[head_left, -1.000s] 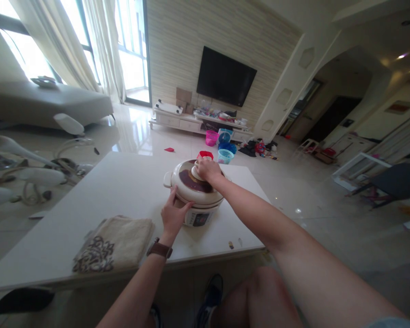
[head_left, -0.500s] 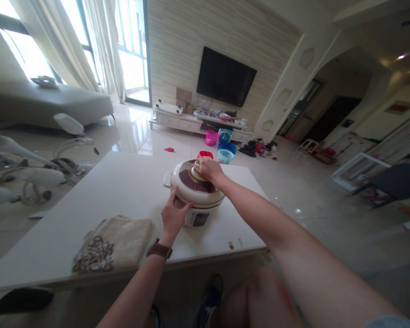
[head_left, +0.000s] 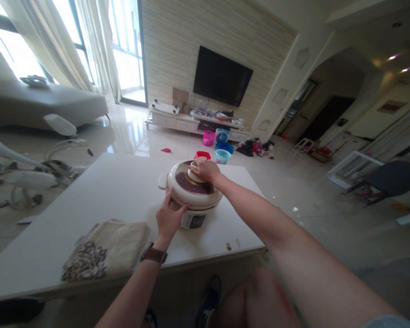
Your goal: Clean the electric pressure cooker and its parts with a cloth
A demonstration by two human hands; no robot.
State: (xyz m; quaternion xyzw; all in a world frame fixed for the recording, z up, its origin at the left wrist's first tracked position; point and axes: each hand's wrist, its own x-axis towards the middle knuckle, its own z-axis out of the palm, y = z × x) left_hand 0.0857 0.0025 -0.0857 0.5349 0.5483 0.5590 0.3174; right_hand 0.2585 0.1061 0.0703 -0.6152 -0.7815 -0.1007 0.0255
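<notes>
Clock positions are taken from the cooker, with 12 o'clock away from the wearer. The right hand has its fingers closed around the knob at the centre of the lid. The left hand presses the cooker wall at 8 o'clock, thumb and fingers spread; a brown watch is on that wrist. The lid sits on the cooker, which stands upright on the white surface. A side handle projects between 9 and 10 o'clock. The front label panel faces 6 o'clock: a dark central block flanked by printed characters, too small to read. A folded beige cloth with a dark scroll pattern lies at 8 o'clock. Beyond the surface, a red basket is at 12 o'clock and a light-blue basket at 1 o'clock.
</notes>
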